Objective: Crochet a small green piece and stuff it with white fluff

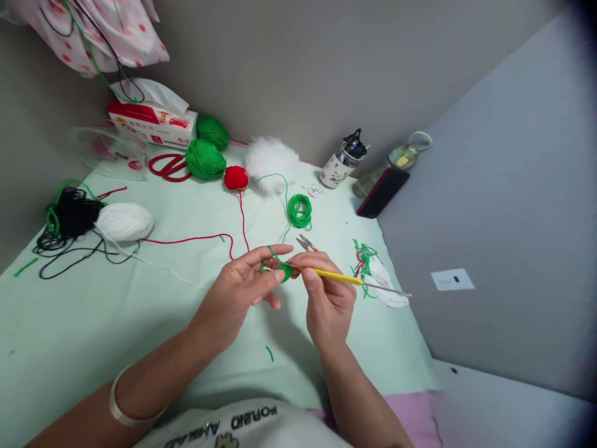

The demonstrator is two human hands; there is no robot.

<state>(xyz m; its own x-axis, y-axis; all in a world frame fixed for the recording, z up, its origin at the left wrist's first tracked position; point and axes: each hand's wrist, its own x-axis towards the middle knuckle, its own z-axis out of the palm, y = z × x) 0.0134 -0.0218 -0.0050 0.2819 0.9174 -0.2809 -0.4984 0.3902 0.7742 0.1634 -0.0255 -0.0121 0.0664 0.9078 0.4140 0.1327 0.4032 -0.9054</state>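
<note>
Between thumb and fingers, my left hand (242, 277) pinches a small green crochet piece (286, 272), with green yarn running over its forefinger. My right hand (329, 298) grips a crochet hook (338, 276) by its yellow handle; one metal end points out to the right, while the other reaches toward the green piece, partly hidden by fingers. A loose coil of green yarn (299, 211) lies beyond my hands, its strand trailing toward them. Just behind my right hand, small thread snips (306, 242) rest on the table, partly covered.
Farther back are green yarn balls (206, 159), a red ball (236, 178), white stuffing (271, 163), red-handled scissors (168, 167) and a tissue box (153, 124). White yarn (125, 221) and black yarn (74, 211) lie left. A pen jar (336, 171), phone (383, 191) and yarn scraps (366, 258) are right.
</note>
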